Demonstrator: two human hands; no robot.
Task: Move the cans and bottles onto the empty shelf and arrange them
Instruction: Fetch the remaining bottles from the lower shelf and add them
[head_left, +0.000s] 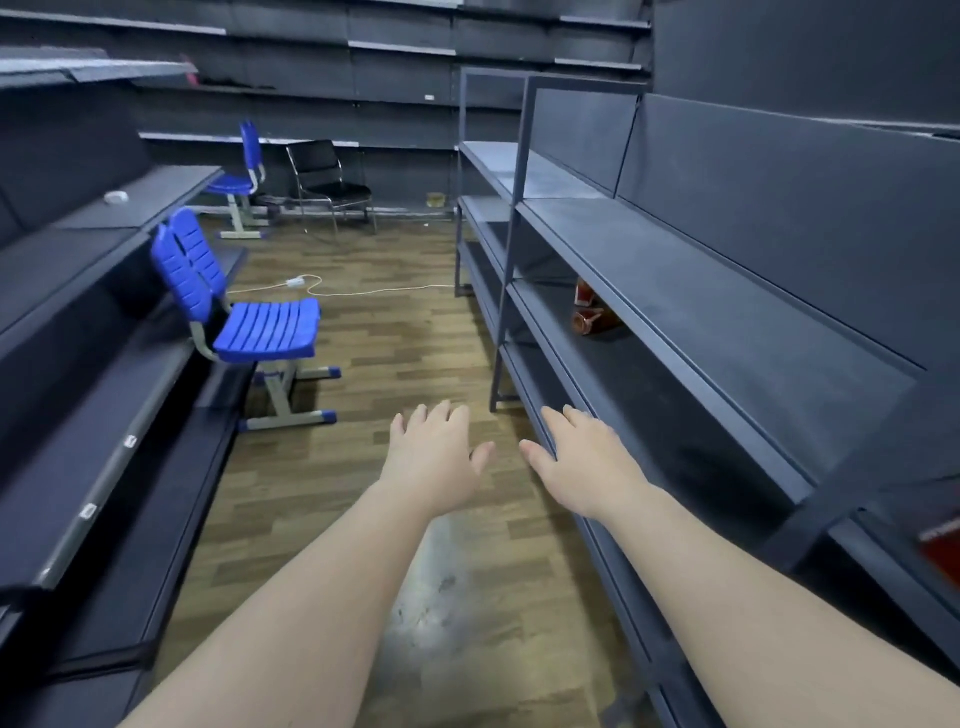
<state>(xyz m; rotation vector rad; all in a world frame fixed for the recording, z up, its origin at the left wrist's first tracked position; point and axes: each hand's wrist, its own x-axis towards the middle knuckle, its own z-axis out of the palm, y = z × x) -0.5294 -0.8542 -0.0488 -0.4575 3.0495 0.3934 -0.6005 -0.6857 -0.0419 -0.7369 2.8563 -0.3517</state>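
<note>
Both my arms reach forward over the wooden floor. My left hand (434, 457) is spread flat, palm down, and holds nothing. My right hand (584, 460) is also flat and empty, its fingers over the front edge of a low board of the dark grey shelf unit (701, 291) on my right. Two reddish-brown bottles (592, 312) sit on a middle board of that unit, one upright and one lying on its side, partly hidden by the board above. A red item (943, 545) shows at the right edge, blurred.
A blue plastic chair (249, 322) stands left of the aisle, another blue chair (244, 176) and a black chair (332, 182) farther back. A white cable with a plug (311, 286) lies across the floor. Dark shelving (78, 322) lines the left side and back wall.
</note>
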